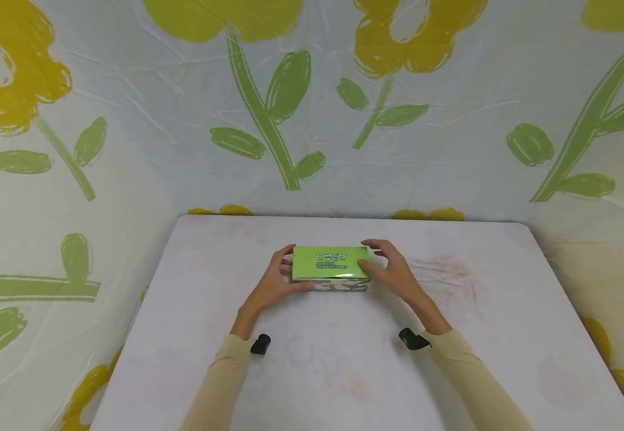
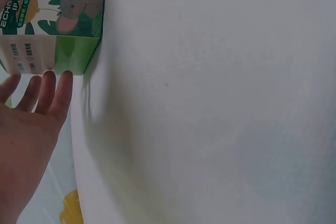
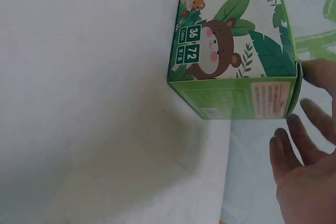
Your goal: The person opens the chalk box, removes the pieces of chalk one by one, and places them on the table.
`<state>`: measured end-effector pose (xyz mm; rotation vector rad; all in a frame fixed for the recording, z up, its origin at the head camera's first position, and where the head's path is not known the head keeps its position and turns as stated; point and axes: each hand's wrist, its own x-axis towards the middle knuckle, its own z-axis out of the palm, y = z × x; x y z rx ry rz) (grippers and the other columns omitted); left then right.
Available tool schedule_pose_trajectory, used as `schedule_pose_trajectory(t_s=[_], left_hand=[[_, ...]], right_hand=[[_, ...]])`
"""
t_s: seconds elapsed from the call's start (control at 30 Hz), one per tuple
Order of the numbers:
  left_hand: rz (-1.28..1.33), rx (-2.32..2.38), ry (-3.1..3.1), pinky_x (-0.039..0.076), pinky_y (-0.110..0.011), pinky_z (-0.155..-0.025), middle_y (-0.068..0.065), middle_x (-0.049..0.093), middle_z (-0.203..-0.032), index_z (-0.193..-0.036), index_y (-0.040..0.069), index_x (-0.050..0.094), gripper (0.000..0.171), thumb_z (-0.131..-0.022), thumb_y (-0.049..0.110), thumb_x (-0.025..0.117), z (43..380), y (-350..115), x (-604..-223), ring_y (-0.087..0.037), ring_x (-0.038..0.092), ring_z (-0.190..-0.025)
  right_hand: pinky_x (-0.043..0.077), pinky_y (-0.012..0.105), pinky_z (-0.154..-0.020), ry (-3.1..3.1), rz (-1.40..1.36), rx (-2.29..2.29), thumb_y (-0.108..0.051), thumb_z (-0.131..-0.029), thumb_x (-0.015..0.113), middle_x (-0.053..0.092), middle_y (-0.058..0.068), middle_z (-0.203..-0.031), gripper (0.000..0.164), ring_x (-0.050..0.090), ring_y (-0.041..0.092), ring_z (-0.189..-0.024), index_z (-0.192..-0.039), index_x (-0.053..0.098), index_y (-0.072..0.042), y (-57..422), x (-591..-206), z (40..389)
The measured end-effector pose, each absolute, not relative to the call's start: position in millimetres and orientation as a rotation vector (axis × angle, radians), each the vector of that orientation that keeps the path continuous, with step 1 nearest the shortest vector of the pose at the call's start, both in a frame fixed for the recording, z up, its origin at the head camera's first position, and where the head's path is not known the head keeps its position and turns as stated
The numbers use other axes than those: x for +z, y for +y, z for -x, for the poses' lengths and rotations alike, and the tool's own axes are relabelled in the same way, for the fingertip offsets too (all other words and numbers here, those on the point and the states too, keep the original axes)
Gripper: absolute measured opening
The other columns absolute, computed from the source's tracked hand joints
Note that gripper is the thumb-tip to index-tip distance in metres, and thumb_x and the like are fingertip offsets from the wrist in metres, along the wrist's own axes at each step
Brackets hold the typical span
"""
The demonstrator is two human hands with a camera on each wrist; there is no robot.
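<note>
A green cardboard box (image 1: 330, 262) with cartoon animals on its side sits toward the back of the table. My left hand (image 1: 273, 281) holds its left end, thumb along the lower front and fingers at the end face. In the left wrist view the fingertips of the left hand (image 2: 31, 124) meet the end's edge. My right hand (image 1: 394, 272) is at the right end, its thumb on the green top near the front corner and its fingers toward the back corner. In the right wrist view the right hand (image 3: 307, 156) has its thumb against the lid's edge (image 3: 295, 90).
The pale table (image 1: 312, 365) stretches around the box to rounded back corners. Behind it hangs a white flower-print cloth (image 1: 182, 120), which also covers both sides. A dark wrist device (image 1: 260, 344) is on the left wrist, another dark device (image 1: 413, 339) on the right.
</note>
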<state>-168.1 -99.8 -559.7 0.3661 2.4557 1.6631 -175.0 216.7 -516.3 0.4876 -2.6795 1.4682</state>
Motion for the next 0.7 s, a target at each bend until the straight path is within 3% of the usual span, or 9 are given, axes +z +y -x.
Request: schedule_pose_trajectory(t_s=[0.33,0.7], left_hand=[[-0.332,1.709,2.360,0.049,-0.045,-0.104,-0.010,0.048,-0.138,-0.158,0.023,0.033,0.105,-0.074,0.034,0.095,171.3,-107.5,-563.0,-0.024,0.054,-0.119],[-0.361,1.726,2.323,0.053,-0.039,-0.103,-0.004,0.047,-0.145,-0.156,0.021,0.038,0.101,-0.073,0.029,0.096,176.2,-111.2,-563.6,-0.025,0.057,-0.120]], right_hand=[[0.039,0.057,-0.111,-2.731,-0.887,1.187,-0.021,-0.085,0.086,0.056,0.022,-0.135,0.054,0.048,0.039,-0.129,-0.129,0.064,0.002,196.8,-501.0,177.3],[0.045,0.052,-0.108,-2.800,-1.107,0.853,-0.034,-0.087,0.084,0.060,0.016,-0.135,0.057,0.052,0.034,-0.126,-0.132,0.066,-0.004,190.1,-487.7,183.6]])
